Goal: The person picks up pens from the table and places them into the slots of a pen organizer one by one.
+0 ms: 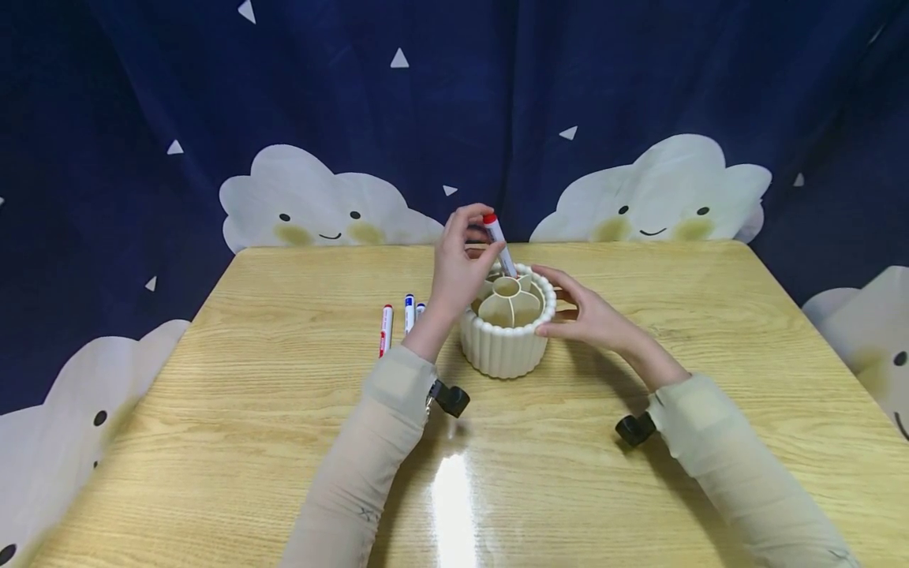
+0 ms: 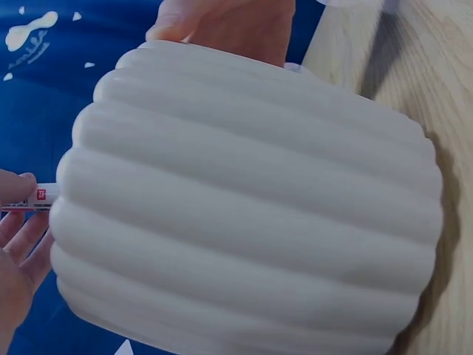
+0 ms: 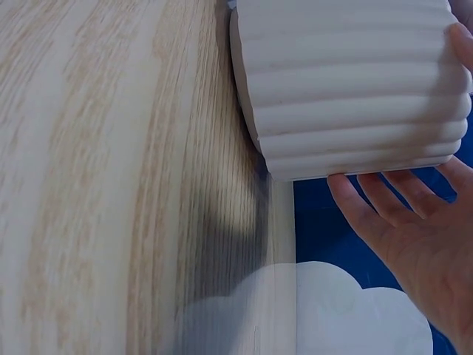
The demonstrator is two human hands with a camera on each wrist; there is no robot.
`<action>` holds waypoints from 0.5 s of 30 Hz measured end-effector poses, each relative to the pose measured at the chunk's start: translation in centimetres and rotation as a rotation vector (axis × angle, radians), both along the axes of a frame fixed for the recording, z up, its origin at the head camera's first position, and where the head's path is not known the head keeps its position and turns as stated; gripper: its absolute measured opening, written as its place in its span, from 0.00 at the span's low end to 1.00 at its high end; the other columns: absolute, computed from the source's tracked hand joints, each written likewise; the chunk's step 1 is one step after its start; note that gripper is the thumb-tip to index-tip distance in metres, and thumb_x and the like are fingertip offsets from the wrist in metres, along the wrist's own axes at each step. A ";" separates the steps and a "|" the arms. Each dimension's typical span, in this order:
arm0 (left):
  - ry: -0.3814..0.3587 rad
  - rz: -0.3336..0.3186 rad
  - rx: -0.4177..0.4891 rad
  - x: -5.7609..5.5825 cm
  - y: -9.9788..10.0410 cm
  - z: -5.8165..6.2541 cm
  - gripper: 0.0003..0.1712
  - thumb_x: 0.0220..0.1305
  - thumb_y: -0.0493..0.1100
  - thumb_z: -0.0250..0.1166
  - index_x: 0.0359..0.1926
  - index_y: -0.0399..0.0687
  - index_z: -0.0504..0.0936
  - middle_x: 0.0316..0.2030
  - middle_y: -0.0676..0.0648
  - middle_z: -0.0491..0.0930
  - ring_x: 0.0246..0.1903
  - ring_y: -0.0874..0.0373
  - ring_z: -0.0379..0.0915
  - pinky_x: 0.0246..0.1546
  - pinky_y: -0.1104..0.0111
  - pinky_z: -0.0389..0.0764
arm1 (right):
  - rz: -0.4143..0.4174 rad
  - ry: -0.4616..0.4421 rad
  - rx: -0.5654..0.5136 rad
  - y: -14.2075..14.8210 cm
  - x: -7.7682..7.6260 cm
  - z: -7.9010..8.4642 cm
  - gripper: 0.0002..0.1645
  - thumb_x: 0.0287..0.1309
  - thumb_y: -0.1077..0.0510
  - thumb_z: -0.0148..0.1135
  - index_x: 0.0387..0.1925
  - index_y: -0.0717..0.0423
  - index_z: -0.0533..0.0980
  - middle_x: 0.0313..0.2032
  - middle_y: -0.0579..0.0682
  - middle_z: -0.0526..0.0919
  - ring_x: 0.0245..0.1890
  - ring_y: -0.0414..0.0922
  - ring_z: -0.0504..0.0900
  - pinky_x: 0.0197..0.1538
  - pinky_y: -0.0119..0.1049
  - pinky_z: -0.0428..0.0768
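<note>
A cream pen holder (image 1: 506, 347) with ribbed sides, a beaded rim and several compartments round a central ring stands on the table. My left hand (image 1: 460, 268) pinches a white marker (image 1: 500, 246) near its red cap. The marker tilts, its lower end at the opening on the holder's far side; how deep it reaches is hidden. With thumb in front and fingers behind, my right hand (image 1: 585, 315) grips the holder's right side near the rim. The left wrist view shows the ribbed wall close up, with the marker (image 2: 46, 195) at its left edge.
Left of the holder lie a red-capped marker (image 1: 387, 330) and two blue-capped markers (image 1: 409, 312), partly covered by the left forearm. The wooden table (image 1: 284, 410) ends at the back before a dark blue curtain (image 1: 319, 95) with clouds.
</note>
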State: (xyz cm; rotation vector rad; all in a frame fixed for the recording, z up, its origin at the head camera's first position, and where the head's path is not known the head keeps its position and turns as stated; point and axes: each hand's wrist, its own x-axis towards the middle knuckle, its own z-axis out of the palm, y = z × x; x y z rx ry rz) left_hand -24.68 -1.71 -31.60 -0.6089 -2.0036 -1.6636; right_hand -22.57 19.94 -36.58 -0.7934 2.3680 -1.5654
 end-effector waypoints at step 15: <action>-0.035 -0.019 -0.103 0.1 0.4 -1.1 0.22 0.55 0.33 0.63 0.51 0.46 0.72 0.42 0.45 0.73 0.36 0.58 0.75 0.33 0.74 0.80 | 0.012 0.007 0.003 0.0 -0.1 -0.1 0.51 0.47 0.63 0.67 0.68 0.48 0.51 0.64 0.51 0.59 0.59 0.49 0.64 0.54 0.47 0.73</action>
